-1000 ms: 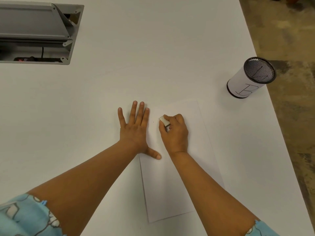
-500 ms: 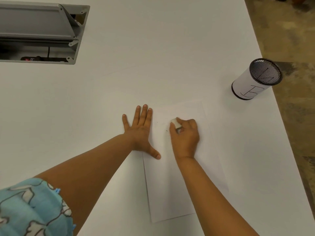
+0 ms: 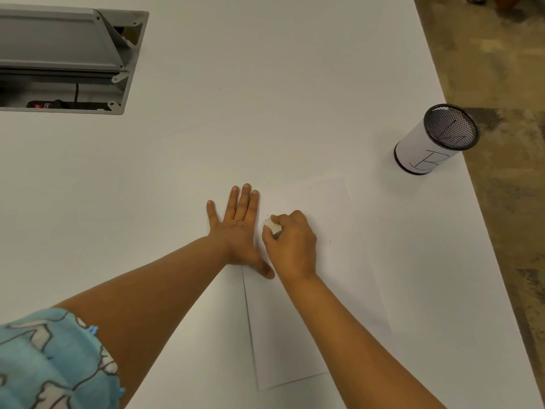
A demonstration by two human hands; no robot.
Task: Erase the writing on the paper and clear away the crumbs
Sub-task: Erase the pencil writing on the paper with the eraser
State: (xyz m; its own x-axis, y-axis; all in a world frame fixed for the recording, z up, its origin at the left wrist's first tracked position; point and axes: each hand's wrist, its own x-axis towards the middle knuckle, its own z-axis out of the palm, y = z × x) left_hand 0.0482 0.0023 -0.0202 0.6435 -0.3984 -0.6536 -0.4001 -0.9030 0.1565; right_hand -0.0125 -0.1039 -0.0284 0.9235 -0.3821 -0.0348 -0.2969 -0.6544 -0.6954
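Cable hatch (image 3: 67,59) at 10 o'clock, lid propped, plug strip inside; not part of the job.

Left hand (image 3: 237,231) lies flat, fingers straight and spread, palm pressing the left edge of the paper (image 3: 298,335) onto the white surface (image 3: 265,98); thumb sticks out toward 4 o'clock onto the sheet. Likely there as an anchor so the sheet doesn't slide or buckle under rubbing. Nothing held in it.

Right hand (image 3: 292,246) just beside it, at its 3 o'clock, fingers curled round a white eraser (image 3: 272,226), the grip closed on it, one end poking out toward 11 o'clock, low to the sheet; actual contact can't be confirmed. Looks like the erasing step, on the upper left part of the page.

Paper runs from centre down to 6 o'clock, long side toward the person. Writing too faint to read; a couple of tiny specks near the eraser, maybe crumbs, not sure.

Mesh pen cup (image 3: 433,143) at 2 o'clock near the surface edge, wrapped in white with a "B", well apart from the paper.
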